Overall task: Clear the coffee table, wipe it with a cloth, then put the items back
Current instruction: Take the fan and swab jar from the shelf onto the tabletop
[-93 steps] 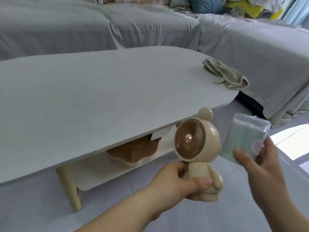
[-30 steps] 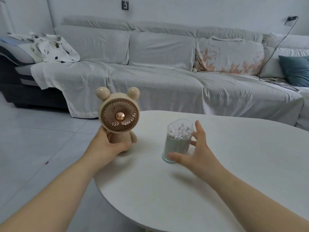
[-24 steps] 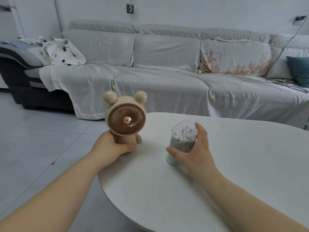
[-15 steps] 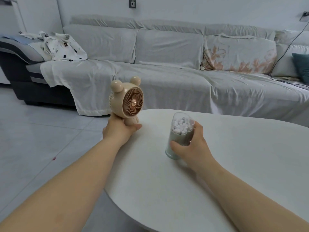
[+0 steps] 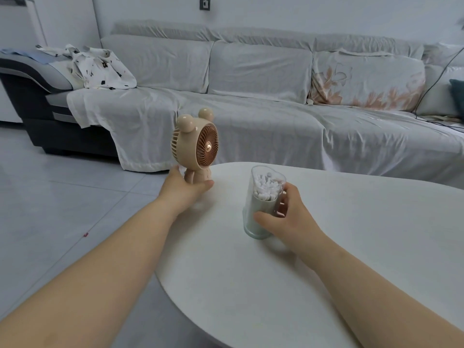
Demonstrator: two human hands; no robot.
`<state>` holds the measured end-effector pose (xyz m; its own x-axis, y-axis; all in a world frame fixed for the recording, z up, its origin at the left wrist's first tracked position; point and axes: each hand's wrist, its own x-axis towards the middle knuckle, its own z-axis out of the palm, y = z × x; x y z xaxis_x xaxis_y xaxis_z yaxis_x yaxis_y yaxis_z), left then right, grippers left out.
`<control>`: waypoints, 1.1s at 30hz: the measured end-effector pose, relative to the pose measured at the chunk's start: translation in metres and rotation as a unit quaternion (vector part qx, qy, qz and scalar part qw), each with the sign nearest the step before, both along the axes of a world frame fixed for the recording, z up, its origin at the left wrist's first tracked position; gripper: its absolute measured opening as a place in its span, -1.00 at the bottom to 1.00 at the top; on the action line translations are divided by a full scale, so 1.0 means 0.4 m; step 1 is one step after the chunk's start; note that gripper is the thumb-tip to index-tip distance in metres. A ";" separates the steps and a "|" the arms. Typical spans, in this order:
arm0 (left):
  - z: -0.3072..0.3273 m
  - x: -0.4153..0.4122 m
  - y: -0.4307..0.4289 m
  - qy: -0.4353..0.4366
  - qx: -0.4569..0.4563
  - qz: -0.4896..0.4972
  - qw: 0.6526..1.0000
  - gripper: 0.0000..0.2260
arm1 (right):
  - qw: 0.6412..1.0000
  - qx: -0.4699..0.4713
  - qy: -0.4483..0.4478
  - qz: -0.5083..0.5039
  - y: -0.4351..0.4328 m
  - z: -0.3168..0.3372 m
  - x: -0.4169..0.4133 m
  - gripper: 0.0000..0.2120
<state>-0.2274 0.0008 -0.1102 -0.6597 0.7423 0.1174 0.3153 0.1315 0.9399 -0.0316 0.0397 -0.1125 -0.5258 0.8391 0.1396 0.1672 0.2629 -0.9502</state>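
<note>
Wrapped around the bear fan's [image 5: 196,144] legs, the left hand [image 5: 181,190] grips it at the coffee table [image 5: 351,247] edge. Right of it, the right hand [image 5: 288,222] clasps the cotton swab jar [image 5: 263,204], standing on the tabletop.

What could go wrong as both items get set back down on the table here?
1. The bear fan, gripped low at its legs by the left hand, sits right at the coffee table rim; released there, it could tip off onto the floor.
2. The cotton swab container in the right hand looks slightly tilted, so it may topple if let go.
</note>
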 end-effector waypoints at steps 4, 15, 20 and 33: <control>-0.007 0.010 -0.121 0.047 0.039 0.045 0.997 -0.60 | 0.998 0.011 -0.012 0.053 -0.039 0.003 -0.040 -0.45; -0.020 0.052 -0.208 -0.039 0.108 -0.023 0.993 -0.84 | 0.996 0.053 0.007 0.067 -0.150 -0.012 -0.210 -0.26; -0.029 0.050 -0.185 0.015 0.125 0.043 0.991 -0.73 | 0.996 0.054 0.025 0.060 -0.147 -0.012 -0.238 -0.30; -0.079 0.154 -0.348 0.106 0.175 0.017 0.979 -0.89 | 0.981 0.185 -0.064 -0.009 -0.176 0.043 0.008 -0.68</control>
<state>-0.1659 -0.1386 -0.1419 -0.6162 0.6109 0.4970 0.5085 -0.1733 0.8435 -0.0285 -0.0308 -0.0952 -0.5442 0.7531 0.3696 0.2877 0.5814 -0.7611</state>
